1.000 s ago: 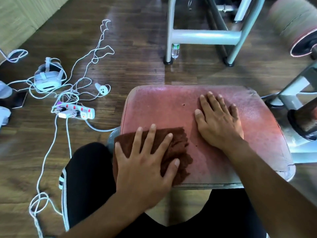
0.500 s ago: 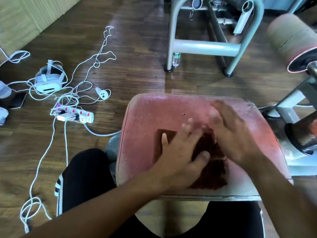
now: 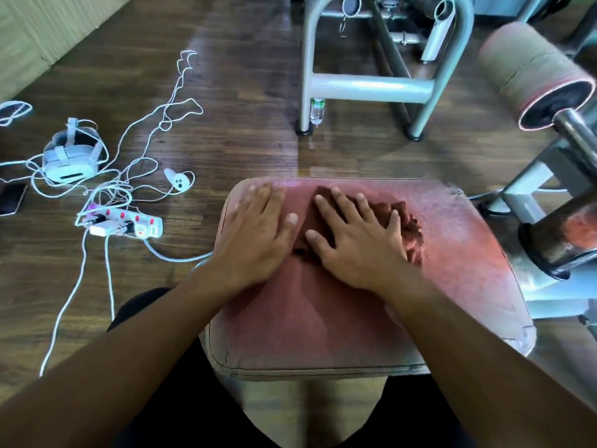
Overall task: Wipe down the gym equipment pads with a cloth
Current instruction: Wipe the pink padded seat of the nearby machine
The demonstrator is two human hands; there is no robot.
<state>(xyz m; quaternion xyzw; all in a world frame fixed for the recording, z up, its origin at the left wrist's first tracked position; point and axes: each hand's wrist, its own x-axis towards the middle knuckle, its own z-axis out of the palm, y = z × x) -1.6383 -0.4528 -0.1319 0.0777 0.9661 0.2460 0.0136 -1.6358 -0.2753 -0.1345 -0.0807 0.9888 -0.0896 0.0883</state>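
Note:
A worn red seat pad (image 3: 323, 321) fills the middle of the head view, between my knees. A dark brown cloth (image 3: 410, 231) lies bunched on its far half. My right hand (image 3: 358, 240) presses flat on the cloth with straight, spread fingers. My left hand (image 3: 255, 234) rests flat on the bare pad near its far left corner, just left of the cloth, thumb beside the cloth's edge. Most of the cloth is hidden under my right hand.
A grey metal machine frame (image 3: 371, 87) stands beyond the pad with a small bottle (image 3: 317, 111) at its foot. A roller pad (image 3: 533, 76) and more frame sit at the right. A headset (image 3: 71, 156), power strip (image 3: 126, 223) and white cables lie on the wooden floor at left.
The cloth went from the near left corner under my left hand to the far middle under my right hand. My left hand let it go and moved to the pad's far left.

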